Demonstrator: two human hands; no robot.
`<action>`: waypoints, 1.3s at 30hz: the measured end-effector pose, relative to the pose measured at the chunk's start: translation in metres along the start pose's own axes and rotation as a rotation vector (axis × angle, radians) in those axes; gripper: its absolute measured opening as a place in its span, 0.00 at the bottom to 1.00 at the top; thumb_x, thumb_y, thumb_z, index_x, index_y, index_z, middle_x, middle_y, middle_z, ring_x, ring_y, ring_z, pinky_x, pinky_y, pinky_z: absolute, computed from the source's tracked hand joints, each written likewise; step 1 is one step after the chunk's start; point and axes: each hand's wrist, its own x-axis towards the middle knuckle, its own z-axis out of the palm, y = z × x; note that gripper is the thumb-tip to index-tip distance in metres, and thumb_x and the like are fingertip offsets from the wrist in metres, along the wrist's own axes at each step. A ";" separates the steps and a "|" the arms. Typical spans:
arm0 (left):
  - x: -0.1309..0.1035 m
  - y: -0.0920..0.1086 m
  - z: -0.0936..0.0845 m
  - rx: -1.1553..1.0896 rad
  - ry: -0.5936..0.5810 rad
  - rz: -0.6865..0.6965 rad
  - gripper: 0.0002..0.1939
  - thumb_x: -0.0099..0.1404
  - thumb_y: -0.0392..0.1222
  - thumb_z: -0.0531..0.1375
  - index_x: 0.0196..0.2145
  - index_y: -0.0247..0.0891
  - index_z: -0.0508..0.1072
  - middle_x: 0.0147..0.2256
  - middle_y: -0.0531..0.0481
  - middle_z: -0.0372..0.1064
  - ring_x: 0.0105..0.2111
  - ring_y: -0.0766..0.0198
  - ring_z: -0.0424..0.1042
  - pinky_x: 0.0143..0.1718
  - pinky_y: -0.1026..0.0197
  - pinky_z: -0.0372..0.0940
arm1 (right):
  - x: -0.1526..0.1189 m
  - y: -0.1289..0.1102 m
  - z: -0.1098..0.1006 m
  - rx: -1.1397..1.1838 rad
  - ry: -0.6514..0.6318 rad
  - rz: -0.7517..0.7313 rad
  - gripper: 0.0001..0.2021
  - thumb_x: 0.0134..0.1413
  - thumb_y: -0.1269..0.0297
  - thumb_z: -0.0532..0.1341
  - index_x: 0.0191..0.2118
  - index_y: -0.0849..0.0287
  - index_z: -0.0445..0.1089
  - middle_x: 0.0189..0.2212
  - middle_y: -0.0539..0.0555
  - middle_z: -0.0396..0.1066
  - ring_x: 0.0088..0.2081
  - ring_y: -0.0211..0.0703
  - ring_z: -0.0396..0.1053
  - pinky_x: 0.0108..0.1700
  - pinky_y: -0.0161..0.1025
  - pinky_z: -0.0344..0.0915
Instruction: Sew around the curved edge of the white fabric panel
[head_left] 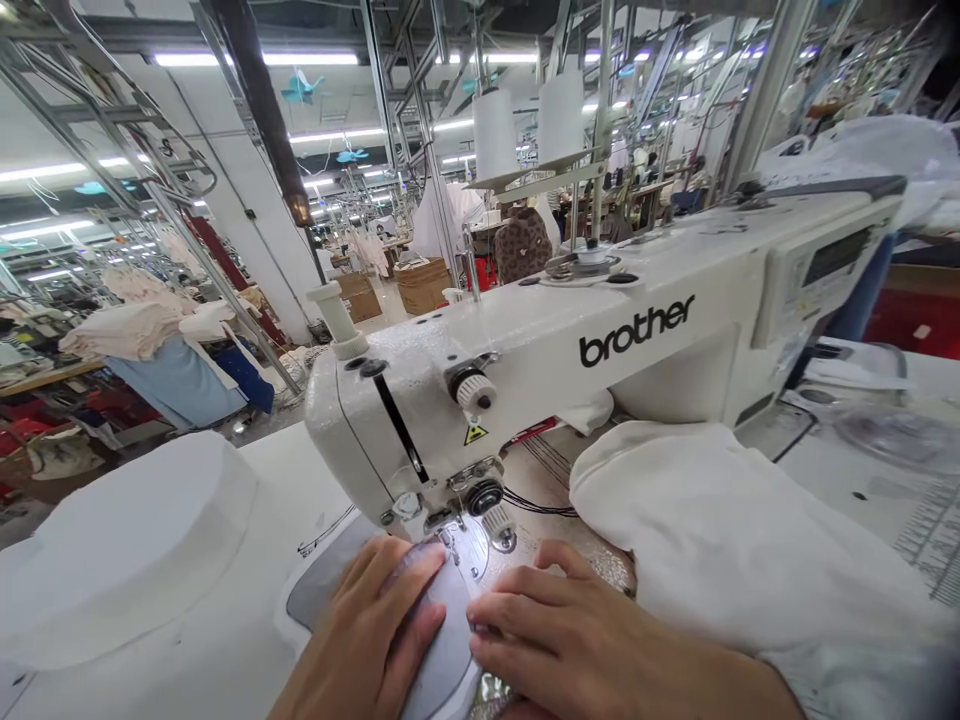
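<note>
A flat grey fabric piece with a white border (446,655) lies under the needle area of a white Brother sewing machine (525,340). My left hand (367,620) rests flat on it, fingers stretched toward the lit presser foot (454,535), thumb apart from the index finger. At the piece's right edge is my right hand (555,620), its fingers curled and closed with the tips at that edge; its thumb is mostly hidden. The needle tip is too small to make out.
White cloth (675,490) is heaped beside my right forearm under the machine arm. A stack of white cut pieces (150,520) sits at the left. Thread cones (495,135) stand behind the machine. Black threads (544,500) trail across the bed.
</note>
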 end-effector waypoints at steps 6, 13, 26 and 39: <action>-0.005 -0.007 -0.003 -0.222 -0.132 0.043 0.15 0.73 0.39 0.53 0.54 0.53 0.69 0.55 0.56 0.70 0.56 0.69 0.69 0.63 0.64 0.59 | 0.002 -0.002 -0.001 -0.021 -0.010 0.004 0.09 0.70 0.57 0.59 0.49 0.55 0.69 0.51 0.46 0.73 0.50 0.40 0.68 0.54 0.44 0.55; -0.005 -0.008 0.000 -0.291 -0.120 -0.018 0.16 0.74 0.39 0.54 0.55 0.56 0.69 0.55 0.59 0.70 0.56 0.71 0.69 0.63 0.65 0.58 | 0.006 0.000 -0.003 0.023 -0.009 0.022 0.09 0.70 0.60 0.59 0.51 0.54 0.68 0.50 0.46 0.74 0.49 0.43 0.69 0.56 0.45 0.54; -0.004 -0.009 0.004 -0.338 -0.077 -0.120 0.14 0.73 0.41 0.54 0.51 0.57 0.73 0.53 0.58 0.73 0.53 0.66 0.73 0.63 0.56 0.62 | 0.012 0.002 -0.014 0.010 -0.081 0.080 0.07 0.66 0.59 0.62 0.45 0.54 0.68 0.45 0.49 0.71 0.47 0.44 0.67 0.49 0.43 0.58; -0.007 -0.011 0.014 -0.269 0.000 -0.178 0.14 0.74 0.44 0.52 0.52 0.55 0.73 0.45 0.54 0.76 0.48 0.64 0.75 0.58 0.58 0.68 | 0.012 0.003 -0.008 0.020 -0.109 0.161 0.13 0.64 0.55 0.63 0.50 0.53 0.67 0.52 0.52 0.69 0.51 0.50 0.65 0.53 0.49 0.58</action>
